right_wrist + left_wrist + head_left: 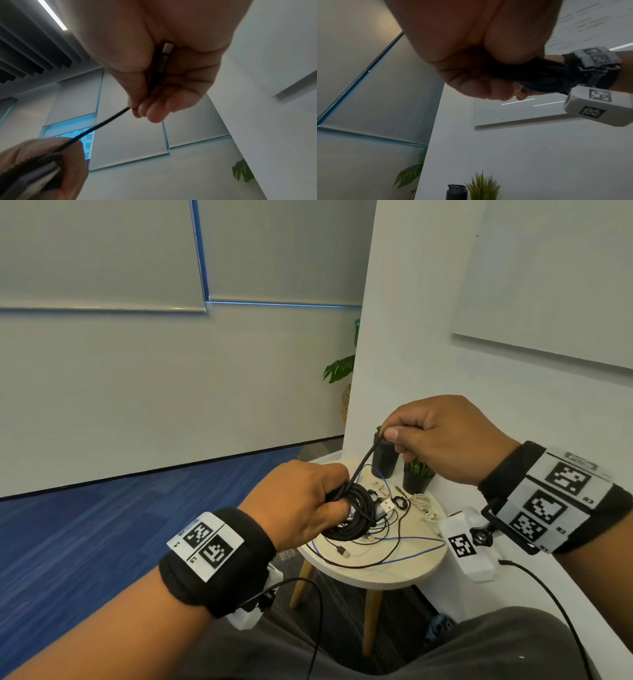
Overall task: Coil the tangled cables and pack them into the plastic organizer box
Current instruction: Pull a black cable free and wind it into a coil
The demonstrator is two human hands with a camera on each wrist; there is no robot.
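My left hand (308,501) grips a coil of black braided cable (356,515) above the small round table (404,570). In the left wrist view the left hand (479,81) closes round the black cable bundle (539,77). My right hand (428,436) pinches the free end of the same cable, and a taut length (361,467) runs down to the coil. The right wrist view shows the right hand (154,94) holding the cable's metal plug (167,50) against the palm, the strand (102,123) leading to the left hand (42,162). No organizer box is in view.
On the table lie a blue cable (411,546), thin black cables (394,529), white cables (424,505) and a USB plug (342,551). A black tumbler (383,457) and a small potted plant (418,474) stand at its back, by the white wall.
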